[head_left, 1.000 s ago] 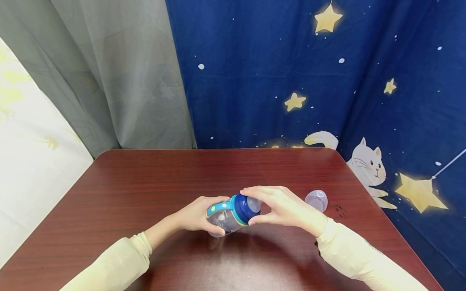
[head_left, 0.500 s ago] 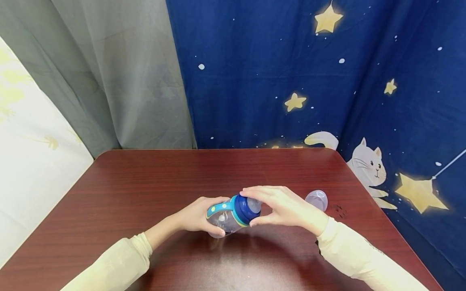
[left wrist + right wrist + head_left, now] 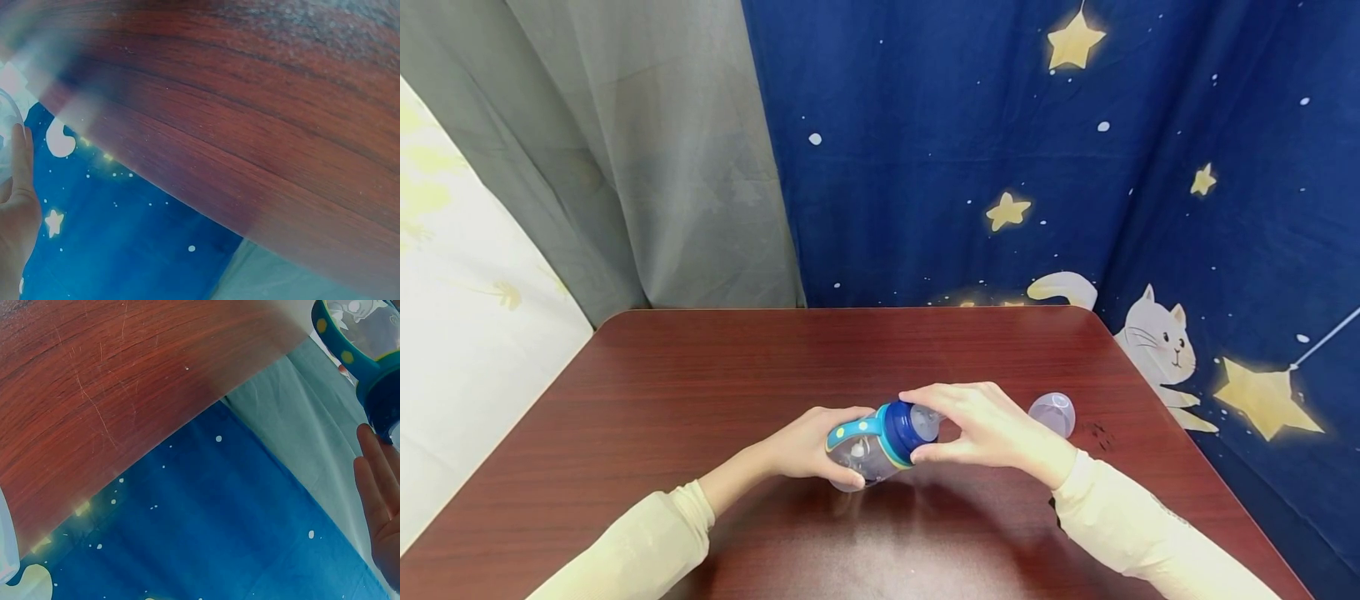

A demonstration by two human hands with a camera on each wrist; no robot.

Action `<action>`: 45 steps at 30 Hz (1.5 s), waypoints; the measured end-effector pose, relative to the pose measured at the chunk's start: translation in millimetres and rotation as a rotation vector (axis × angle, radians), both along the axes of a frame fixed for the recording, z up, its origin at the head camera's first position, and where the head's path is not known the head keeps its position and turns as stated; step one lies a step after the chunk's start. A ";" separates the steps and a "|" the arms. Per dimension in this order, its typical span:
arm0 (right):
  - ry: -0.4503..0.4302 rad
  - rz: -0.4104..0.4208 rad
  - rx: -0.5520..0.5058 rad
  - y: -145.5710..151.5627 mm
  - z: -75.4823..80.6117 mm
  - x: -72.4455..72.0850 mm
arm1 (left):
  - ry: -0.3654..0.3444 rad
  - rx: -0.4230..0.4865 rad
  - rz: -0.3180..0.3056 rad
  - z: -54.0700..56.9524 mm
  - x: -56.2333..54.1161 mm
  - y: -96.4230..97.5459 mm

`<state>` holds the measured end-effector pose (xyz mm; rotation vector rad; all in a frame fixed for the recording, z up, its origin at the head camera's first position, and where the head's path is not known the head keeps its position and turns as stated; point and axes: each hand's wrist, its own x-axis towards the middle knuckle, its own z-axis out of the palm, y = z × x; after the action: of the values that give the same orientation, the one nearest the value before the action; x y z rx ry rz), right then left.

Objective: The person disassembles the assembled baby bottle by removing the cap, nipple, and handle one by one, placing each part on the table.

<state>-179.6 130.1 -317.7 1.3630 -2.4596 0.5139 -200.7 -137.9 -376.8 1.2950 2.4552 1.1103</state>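
Note:
A clear baby bottle [image 3: 871, 460] leans at a slant over the table in the head view, its top toward the right. It has a turquoise handle [image 3: 856, 428] with yellow dots, a dark blue collar [image 3: 900, 430] and a translucent teat [image 3: 926, 423]. My left hand [image 3: 811, 440] grips the bottle's body from the left, thumb in front. From the right, my right hand [image 3: 981, 427] holds the blue collar between thumb and fingers, partly covering the teat. In the right wrist view, fingers [image 3: 377, 469] of that hand lie right at the collar.
To the right of my right hand, a translucent dome cap [image 3: 1052, 413] lies on the dark red wooden table [image 3: 737, 358]. Small dark marks [image 3: 1101, 433] show beside it. Grey [image 3: 700, 167] and star-patterned blue curtains [image 3: 910, 167] hang behind the table's far edge.
My right fingertips have shifted slightly to the right along the blue collar, and a bit more of the teat shows. The left hand stays in place on the bottle.

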 end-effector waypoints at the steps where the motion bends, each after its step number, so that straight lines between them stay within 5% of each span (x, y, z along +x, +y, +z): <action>1: 0.005 0.006 0.003 0.2 0.1 -0.3 | 0.000 -0.001 0.000 -0.3 -0.1 0.0; 13: 0.095 0.139 -0.012 3.0 -0.4 -5.1 | 0.013 0.018 -0.023 -1.2 -0.9 0.5; 26: 0.077 -0.003 -0.033 -0.1 -1.9 -1.8 | -0.009 0.009 -0.014 -1.5 -1.5 1.1; 45: 0.091 0.095 -0.020 0.3 -2.2 -2.9 | 0.016 0.001 -0.013 -2.3 -0.1 -0.7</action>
<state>-182.5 130.4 -319.9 1.4675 -2.3205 0.4857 -200.8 -138.6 -379.1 1.3237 2.4534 1.1031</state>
